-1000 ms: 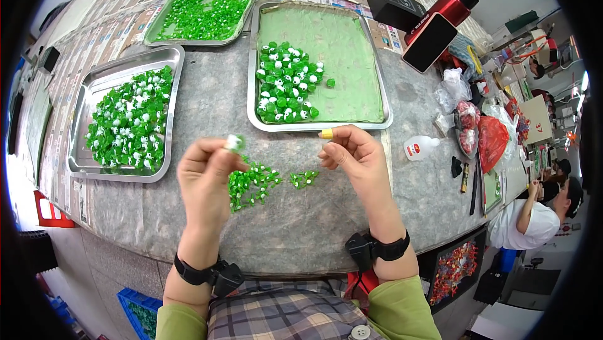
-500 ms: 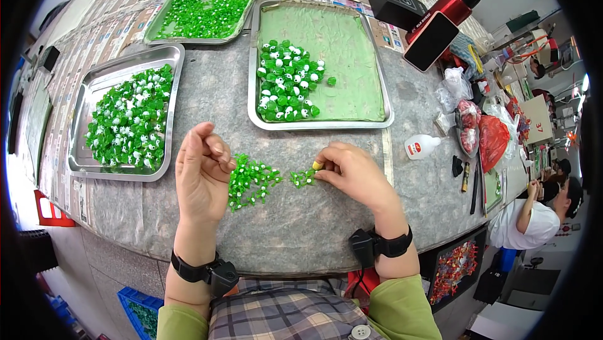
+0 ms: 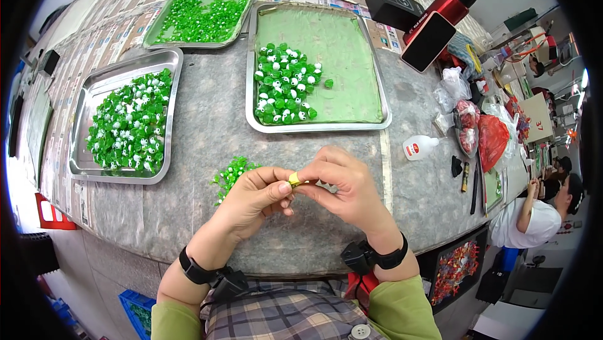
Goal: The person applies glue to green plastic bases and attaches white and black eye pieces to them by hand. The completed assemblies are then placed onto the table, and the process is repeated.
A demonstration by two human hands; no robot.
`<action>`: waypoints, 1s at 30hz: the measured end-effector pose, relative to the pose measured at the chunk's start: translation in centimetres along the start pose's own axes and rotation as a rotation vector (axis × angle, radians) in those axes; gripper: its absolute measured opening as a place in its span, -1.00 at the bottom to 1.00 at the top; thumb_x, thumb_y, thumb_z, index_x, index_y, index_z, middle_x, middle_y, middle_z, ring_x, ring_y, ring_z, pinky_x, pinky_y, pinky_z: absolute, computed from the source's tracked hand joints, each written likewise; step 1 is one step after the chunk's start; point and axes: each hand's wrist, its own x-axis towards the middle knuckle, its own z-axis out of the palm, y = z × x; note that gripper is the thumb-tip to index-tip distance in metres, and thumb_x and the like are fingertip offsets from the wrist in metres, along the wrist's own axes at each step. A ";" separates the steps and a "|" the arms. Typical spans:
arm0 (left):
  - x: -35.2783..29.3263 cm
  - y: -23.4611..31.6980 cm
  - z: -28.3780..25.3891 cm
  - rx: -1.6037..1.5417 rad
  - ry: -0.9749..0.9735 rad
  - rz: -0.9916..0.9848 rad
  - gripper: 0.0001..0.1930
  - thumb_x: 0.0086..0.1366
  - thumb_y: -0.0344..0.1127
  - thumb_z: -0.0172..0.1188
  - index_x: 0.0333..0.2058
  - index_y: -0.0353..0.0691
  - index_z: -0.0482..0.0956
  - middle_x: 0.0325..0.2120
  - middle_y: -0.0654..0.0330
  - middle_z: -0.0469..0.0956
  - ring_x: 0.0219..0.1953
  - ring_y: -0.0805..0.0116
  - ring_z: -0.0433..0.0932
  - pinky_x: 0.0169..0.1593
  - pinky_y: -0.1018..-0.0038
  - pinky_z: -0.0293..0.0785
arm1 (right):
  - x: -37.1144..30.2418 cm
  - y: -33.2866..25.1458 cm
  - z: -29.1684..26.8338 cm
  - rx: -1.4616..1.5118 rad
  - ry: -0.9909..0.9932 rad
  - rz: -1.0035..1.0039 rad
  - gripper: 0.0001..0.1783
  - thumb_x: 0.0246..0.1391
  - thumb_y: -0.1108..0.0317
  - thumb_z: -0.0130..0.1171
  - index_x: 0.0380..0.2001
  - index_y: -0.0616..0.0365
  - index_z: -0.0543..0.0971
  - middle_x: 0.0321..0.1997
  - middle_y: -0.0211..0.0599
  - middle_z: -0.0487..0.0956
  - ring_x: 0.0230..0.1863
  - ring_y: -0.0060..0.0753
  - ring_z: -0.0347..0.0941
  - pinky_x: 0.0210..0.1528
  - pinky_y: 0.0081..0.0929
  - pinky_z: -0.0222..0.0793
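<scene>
My left hand (image 3: 248,202) and my right hand (image 3: 345,183) meet over the grey table covering, fingertips pinched together. A yellow band (image 3: 294,180) shows where they meet, seemingly around a right fingertip. Whatever small piece they pinch is mostly hidden by the fingers. Beside my left hand lies a loose pile of small green plastic pieces with white dots (image 3: 233,173), partly covered by that hand. Beyond, a metal tray with a green lining (image 3: 348,82) bears a heap of round green beads with white eye-like pieces (image 3: 286,82).
At left, a metal tray (image 3: 80,151) holds more green-and-white beads. Behind it, another tray (image 3: 217,43) carries small green pieces. At right are a white glue-like bottle (image 3: 419,147), a phone (image 3: 429,41), a red flask (image 3: 449,4), a black box (image 3: 394,7) and plastic bags (image 3: 493,142).
My left hand has come down and right from its raised, palm-up pose to meet my right hand. The right hand has shifted slightly, and both now pinch together.
</scene>
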 end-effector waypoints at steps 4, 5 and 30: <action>0.1 0.0 -0.9 -0.077 0.086 0.144 -0.87 0.06 -0.36 0.08 -0.42 -0.27 0.41 -0.53 0.20 0.46 -0.48 0.49 0.46 -0.39 0.60 0.46 | -0.8 -0.6 -2.7 -0.229 0.366 -0.046 -0.87 -0.24 0.46 0.15 -0.52 0.22 0.47 -0.57 -0.37 0.41 -0.56 -0.51 0.29 -0.53 -0.66 0.20; 0.1 0.3 -0.3 -0.069 0.107 0.171 -0.89 0.06 -0.36 0.08 -0.44 -0.26 0.40 -0.52 0.17 0.47 -0.46 0.47 0.47 -0.38 0.60 0.48 | -2.1 -0.3 -4.8 -0.215 0.601 0.016 -0.86 -0.22 0.45 0.15 -0.50 0.23 0.47 -0.56 -0.39 0.41 -0.56 -0.56 0.28 -0.52 -0.71 0.19; -0.1 0.3 -0.4 -0.118 0.106 0.229 -0.85 0.04 -0.40 0.09 -0.37 -0.26 0.41 -0.54 0.22 0.46 -0.49 0.48 0.46 -0.39 0.60 0.47 | -1.1 -2.3 -4.4 0.265 0.681 -0.022 -0.48 -0.37 0.18 0.31 -0.36 0.26 0.36 -0.43 -0.39 0.42 -0.41 -0.64 0.33 -0.38 -0.77 0.20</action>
